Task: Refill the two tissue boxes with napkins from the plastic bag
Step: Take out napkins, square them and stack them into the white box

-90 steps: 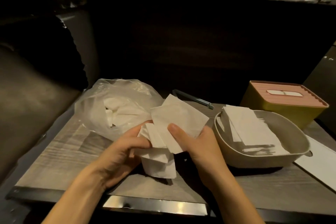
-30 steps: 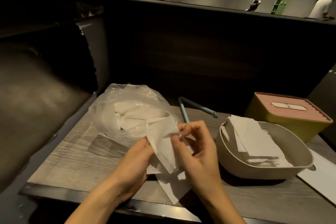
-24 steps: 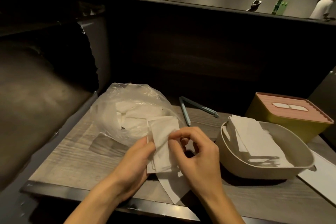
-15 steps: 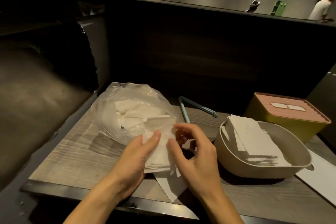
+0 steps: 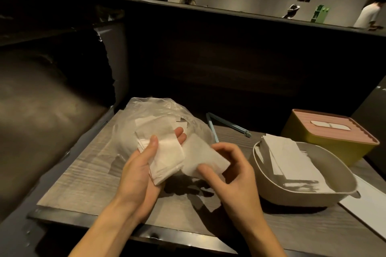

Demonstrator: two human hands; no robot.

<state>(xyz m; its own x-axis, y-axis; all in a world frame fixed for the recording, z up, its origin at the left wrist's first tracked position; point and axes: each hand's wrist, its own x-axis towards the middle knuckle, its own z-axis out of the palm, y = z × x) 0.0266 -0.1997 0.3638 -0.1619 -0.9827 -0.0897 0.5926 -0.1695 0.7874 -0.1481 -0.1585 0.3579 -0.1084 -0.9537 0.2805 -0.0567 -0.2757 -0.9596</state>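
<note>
A clear plastic bag [image 5: 146, 123] with white napkins inside lies on the wooden table [image 5: 79, 181] at the left. My left hand [image 5: 140, 173] holds a small stack of folded napkins [image 5: 167, 156], thumb on top. My right hand [image 5: 234, 171] pinches a single napkin [image 5: 204, 156] next to that stack. An open beige tissue box [image 5: 302, 192] with napkins lying in it stands at the right. Behind it stands a yellow tissue box [image 5: 325, 146] with a pink lid on.
A light blue clip or tongs [image 5: 221, 125] lies behind the bag. A white sheet [image 5: 369, 204] lies at the table's right edge. A dark padded seat is at the left, a dark partition behind the table. A person stands far back at the right.
My hands have drawn apart a little: the left now holds the folded stack flat, and the right has pulled one napkin off to the right of it.
</note>
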